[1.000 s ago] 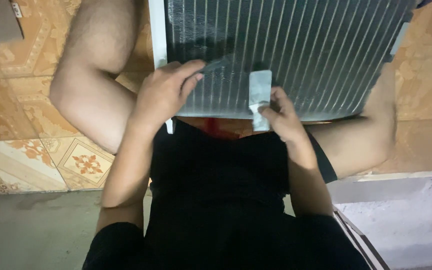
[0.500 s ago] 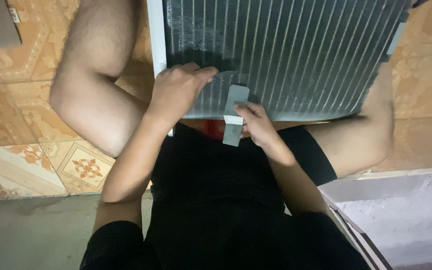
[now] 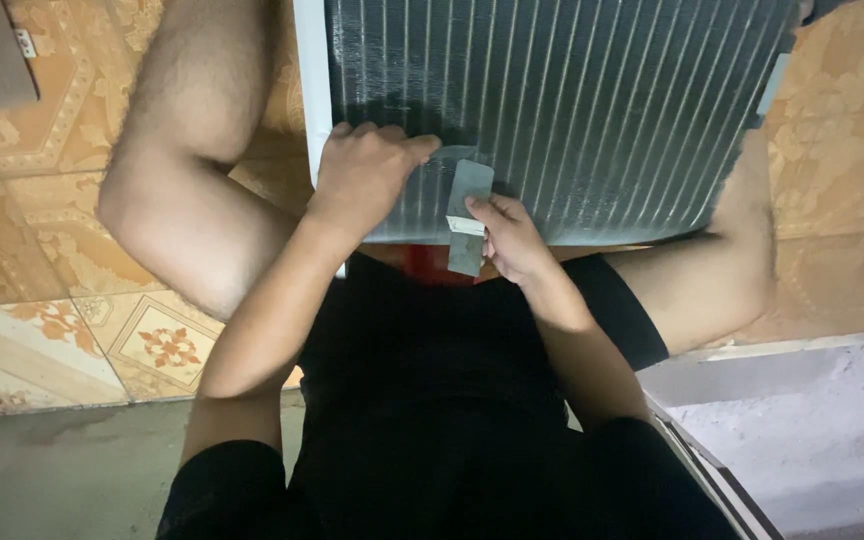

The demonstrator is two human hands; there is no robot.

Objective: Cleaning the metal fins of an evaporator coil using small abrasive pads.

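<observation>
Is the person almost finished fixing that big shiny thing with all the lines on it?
Hard to say how close. The finned metal panel shows a darker patch near the left hand, which rests on the fins. The right hand holds a flat grey metal strip at the panel's lower edge, so work is under way there. The rest of the wide panel looks untouched.

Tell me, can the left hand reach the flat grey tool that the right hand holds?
Probably yes. The left hand rests on the finned panel just beside the grey tool in the right hand, and nothing lies between them.
</observation>
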